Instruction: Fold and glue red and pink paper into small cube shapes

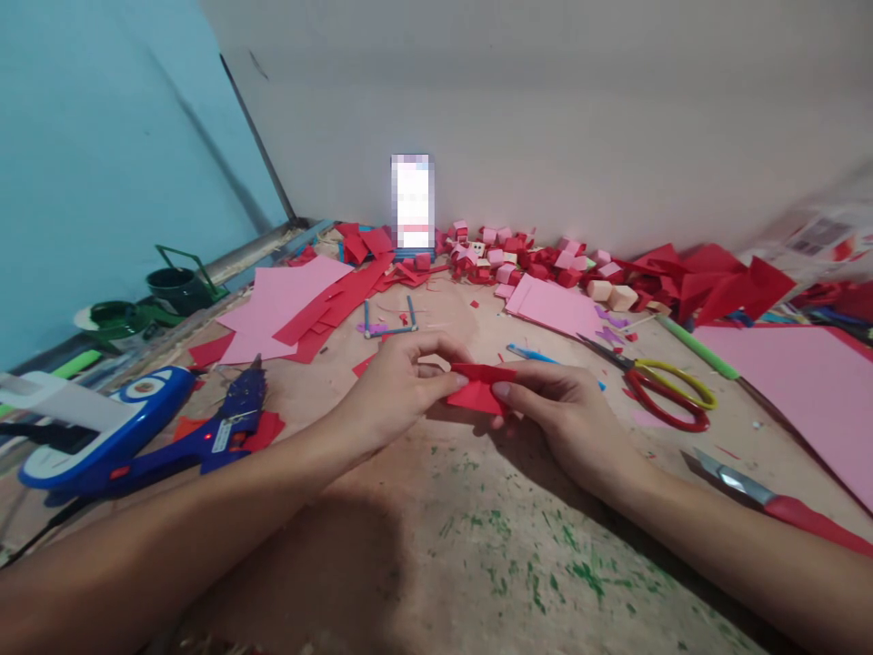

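Between my two hands is a small piece of red paper (478, 389) with fold lines across it, held above the table. My left hand (413, 387) pinches its left end, thumb on top. At the right end, my right hand (556, 396) grips it between thumb and fingers; the fingers behind the paper are mostly hidden. Just beyond my right hand lies a blue pen-like stick (532, 353), partly covered by it. A small three-sided frame of thin sticks (390, 329) rests on the table past my left hand.
Scissors (668, 391) and a red-handled utility knife (770, 500) lie at the right. On the left are a blue glue gun (232, 418) and a blue-white power strip (109, 437). Pink sheets (556, 307), small paper cubes (505, 259) and a lit phone (413, 205) are behind.
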